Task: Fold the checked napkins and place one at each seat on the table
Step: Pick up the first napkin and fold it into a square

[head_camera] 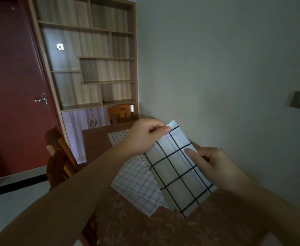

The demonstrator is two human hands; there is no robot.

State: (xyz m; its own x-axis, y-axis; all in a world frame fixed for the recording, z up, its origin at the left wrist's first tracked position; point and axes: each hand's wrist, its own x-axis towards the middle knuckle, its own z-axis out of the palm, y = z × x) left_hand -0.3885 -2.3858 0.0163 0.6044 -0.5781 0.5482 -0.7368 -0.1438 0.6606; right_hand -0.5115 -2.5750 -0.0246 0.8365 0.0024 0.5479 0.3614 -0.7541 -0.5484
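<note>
Holding a bold-checked napkin (178, 168) up between both hands.
Left hand (146, 135) pinches its far corner, right hand (214, 166) grips its near edge; a fine-checked napkin (138, 183) lies on the surface (145, 228) below the hands.

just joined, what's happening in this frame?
A person is folding a large-check napkin in the air above a brown table. The left hand pinches its far corner, and the right hand grips its right edge with the thumb on top. A fine-check napkin lies on the table beneath it. Another checked napkin already lies at the far end, near a wooden chair.
</note>
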